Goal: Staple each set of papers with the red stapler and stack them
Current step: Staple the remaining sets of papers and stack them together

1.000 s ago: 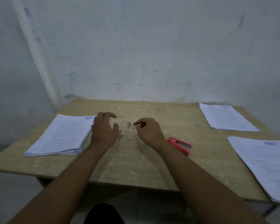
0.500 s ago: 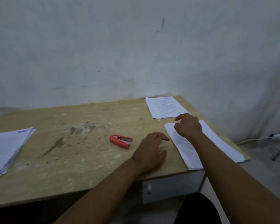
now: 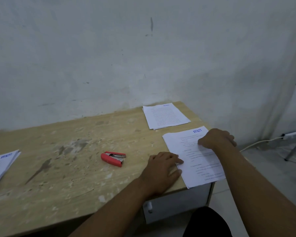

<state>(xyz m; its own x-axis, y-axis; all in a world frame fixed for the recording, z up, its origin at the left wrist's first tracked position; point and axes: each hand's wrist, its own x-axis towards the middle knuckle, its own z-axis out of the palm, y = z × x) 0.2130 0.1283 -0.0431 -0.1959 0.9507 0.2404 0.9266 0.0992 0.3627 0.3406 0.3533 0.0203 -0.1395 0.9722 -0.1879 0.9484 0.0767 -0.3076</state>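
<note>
Blue header word on the near paper set [image 3: 191, 161] by the counter's right edge, printed upside down to the camera; reads roughly "LUNAS", not certain. Same blue header on the far paper set [image 3: 164, 117], too small to read. Blue header also on the left stack [image 3: 2, 165], blurred. Body text on all sheets illegible. No other readable marks.

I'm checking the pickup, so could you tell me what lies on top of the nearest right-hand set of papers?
The right hand rests on the papers; left hand fingertips touch their edge. Print beneath them is hidden.
</note>
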